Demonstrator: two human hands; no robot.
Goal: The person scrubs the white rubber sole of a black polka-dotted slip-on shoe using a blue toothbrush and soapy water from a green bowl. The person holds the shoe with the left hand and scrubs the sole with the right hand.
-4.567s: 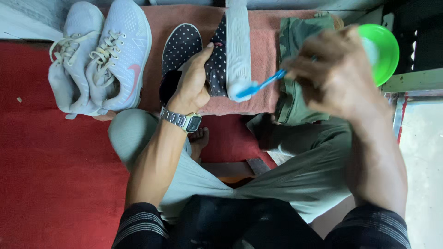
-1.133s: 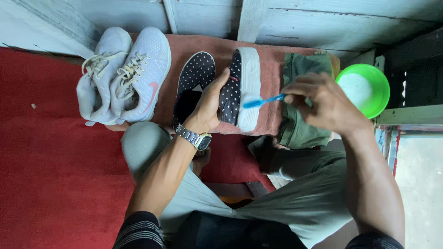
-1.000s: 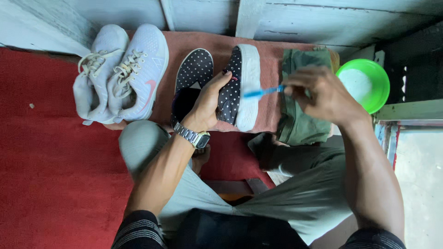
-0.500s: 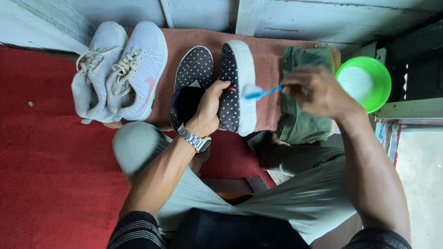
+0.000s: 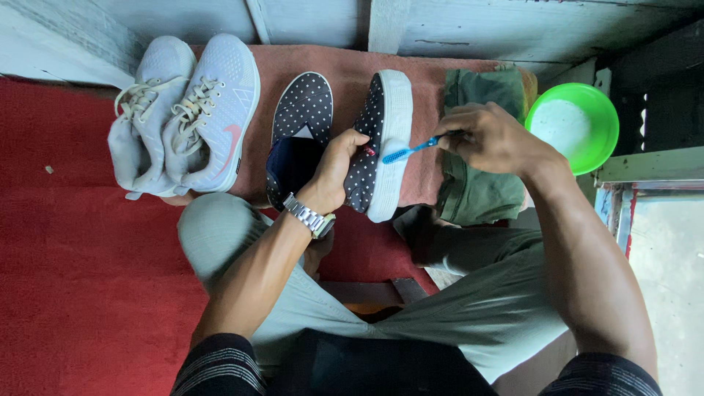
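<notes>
1. The navy white-dotted canvas slip-on shoe (image 5: 370, 147) is lying on its side on the reddish towel (image 5: 345, 66), partly hidden by the gripping left hand (image 5: 334, 170).
2. The right hand (image 5: 490, 138) is pinching a blue plastic toothbrush (image 5: 409, 150); its handle end is being hidden by fingers, bristles touching the white sole.

You are sitting on the floor of a home, at what looks like a doorstep or porch corner. A red carpet (image 5: 66, 279) covers the floor, painted wooden boards (image 5: 506, 29) form the wall, and worn household shoes (image 5: 183, 117) lie on a towel (image 5: 345, 62) beside a green basin (image 5: 587, 103).
</notes>
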